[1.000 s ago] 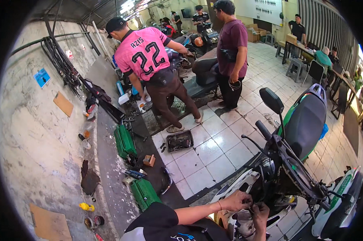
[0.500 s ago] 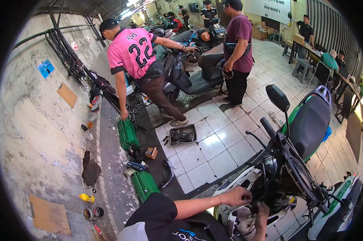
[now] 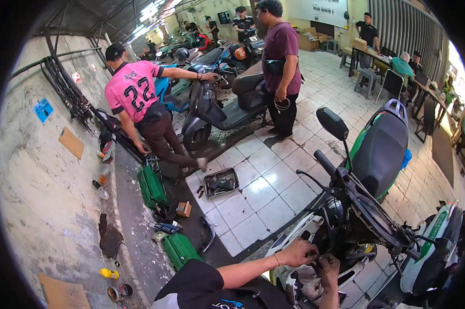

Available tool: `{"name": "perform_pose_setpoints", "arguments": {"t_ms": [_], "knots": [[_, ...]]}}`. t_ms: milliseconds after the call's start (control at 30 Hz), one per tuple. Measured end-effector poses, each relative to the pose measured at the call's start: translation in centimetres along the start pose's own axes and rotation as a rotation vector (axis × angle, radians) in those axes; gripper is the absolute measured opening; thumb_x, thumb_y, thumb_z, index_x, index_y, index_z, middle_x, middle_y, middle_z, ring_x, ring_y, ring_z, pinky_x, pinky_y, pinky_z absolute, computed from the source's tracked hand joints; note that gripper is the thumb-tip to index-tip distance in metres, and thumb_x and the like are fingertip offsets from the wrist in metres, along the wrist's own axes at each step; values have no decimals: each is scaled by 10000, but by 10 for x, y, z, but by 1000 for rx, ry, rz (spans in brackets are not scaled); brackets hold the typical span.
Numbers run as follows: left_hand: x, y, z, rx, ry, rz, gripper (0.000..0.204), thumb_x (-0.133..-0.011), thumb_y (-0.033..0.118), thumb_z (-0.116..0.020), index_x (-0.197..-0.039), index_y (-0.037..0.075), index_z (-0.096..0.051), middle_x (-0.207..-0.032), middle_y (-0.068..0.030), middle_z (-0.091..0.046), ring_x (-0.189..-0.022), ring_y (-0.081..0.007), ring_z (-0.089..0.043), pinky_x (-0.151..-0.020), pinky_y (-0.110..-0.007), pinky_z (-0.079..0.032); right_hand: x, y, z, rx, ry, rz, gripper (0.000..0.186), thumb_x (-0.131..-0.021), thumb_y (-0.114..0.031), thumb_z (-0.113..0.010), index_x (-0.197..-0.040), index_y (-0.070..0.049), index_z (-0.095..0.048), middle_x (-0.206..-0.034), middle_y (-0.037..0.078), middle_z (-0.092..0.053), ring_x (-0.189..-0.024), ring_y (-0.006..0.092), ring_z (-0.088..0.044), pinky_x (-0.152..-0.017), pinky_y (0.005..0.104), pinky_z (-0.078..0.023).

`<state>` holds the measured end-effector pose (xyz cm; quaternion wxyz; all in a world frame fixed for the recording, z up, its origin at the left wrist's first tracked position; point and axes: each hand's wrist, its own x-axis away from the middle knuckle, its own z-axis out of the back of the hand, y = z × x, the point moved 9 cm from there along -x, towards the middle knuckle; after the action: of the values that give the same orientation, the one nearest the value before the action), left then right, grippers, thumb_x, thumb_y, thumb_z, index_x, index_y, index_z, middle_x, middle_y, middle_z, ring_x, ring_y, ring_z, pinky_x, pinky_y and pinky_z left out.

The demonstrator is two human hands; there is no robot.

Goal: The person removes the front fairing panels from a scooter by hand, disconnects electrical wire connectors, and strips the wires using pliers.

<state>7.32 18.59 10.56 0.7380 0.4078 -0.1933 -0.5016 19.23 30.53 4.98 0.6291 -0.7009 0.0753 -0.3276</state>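
We have both hands in the scooter's stripped front end (image 3: 340, 242), panels off for access: left hand (image 3: 297, 252) curled on a part we cannot identify, right hand (image 3: 329, 265) fingers bent beside it, grip unclear.

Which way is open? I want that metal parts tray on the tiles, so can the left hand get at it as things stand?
Probably not: the left hand is at the scooter's front, and the tray lies apart across bare tiles, seemingly beyond arm's reach.

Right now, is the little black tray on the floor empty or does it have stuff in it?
It has stuff in it. The black tray lies flat on the white tiles with dark parts piled inside; what they are is too small to tell.
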Motion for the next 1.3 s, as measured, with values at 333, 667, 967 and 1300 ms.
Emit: {"name": "perform_pose_setpoints", "arguments": {"t_ms": [333,667,967,1300], "knots": [[-7,-1,-3,11,-90,-6,320,-770,255,-721,-1060,126,-762,-911,-148,-740,-891,-375,-690,-870,-499,-514,-5,-2,11,163,5,-2,190,-828,-99,-749,-955,42,-741,-908,95,-738,-851,176,-655,-792,347,-513],[-11,30,23,-84,129,-181,73,-861,180,-795,-921,147,-771,-653,-7,-548,-646,-200,-548,-756,-379,-387,1,-11,-9,-52,-154,-46,247,-1047,-208,-650,-1008,30,-705,-859,5,-656,-830,85,-517,-765,287,-450],[-10,22,23,-84,84,-72,85,-896,187,-769,-954,126,-754,-718,-5,-623,-670,-197,-580,-774,-377,-392,6,-35,-4,60,-147,57,215,-1015,-158,-673,-1056,51,-699,-941,32,-704,-886,101,-584,-813,293,-489],[-10,27,24,-88,151,-171,115,-867,142,-782,-975,140,-743,-769,0,-653,-715,-198,-594,-819,-378,-399,2,-22,-3,-36,-104,-45,320,-1054,-243,-624,-1048,70,-692,-965,41,-703,-947,105,-569,-838,282,-481]]}}
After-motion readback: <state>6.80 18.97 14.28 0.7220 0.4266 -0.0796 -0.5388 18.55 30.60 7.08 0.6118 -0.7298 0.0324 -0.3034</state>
